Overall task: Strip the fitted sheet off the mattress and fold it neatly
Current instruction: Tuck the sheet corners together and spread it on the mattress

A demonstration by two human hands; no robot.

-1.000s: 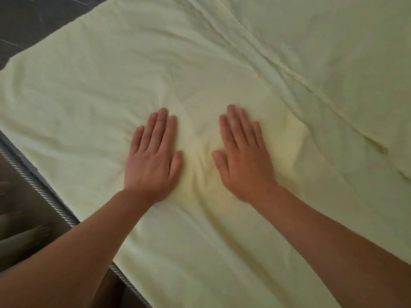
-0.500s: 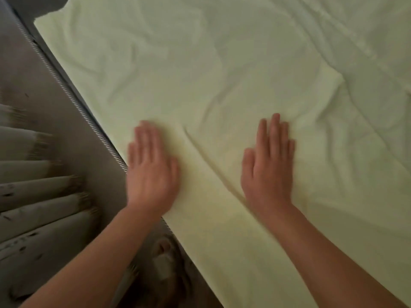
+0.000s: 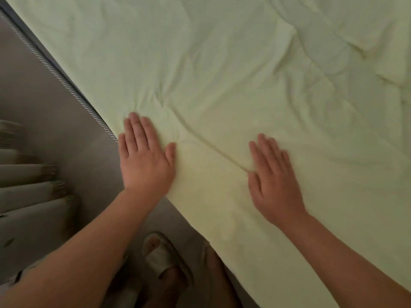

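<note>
Two hands are pressed flat, palms down, on the pale yellow-green fitted sheet (image 3: 222, 70), which is spread over the mattress (image 3: 55, 112). Left hand (image 3: 145, 160): fingers extended and held close together, thumb out, placed at the sheet's near edge, beside the mattress's corded piping (image 3: 66, 85). Right hand (image 3: 274, 180): fingers slightly spread, nothing gripped. A long crease (image 3: 213, 147) is seen between the hands, ending at the right thumb. Wrinkles and a folded layer are noted beyond the right hand. A slippered foot (image 3: 164, 256) is visible below the left forearm.
</note>
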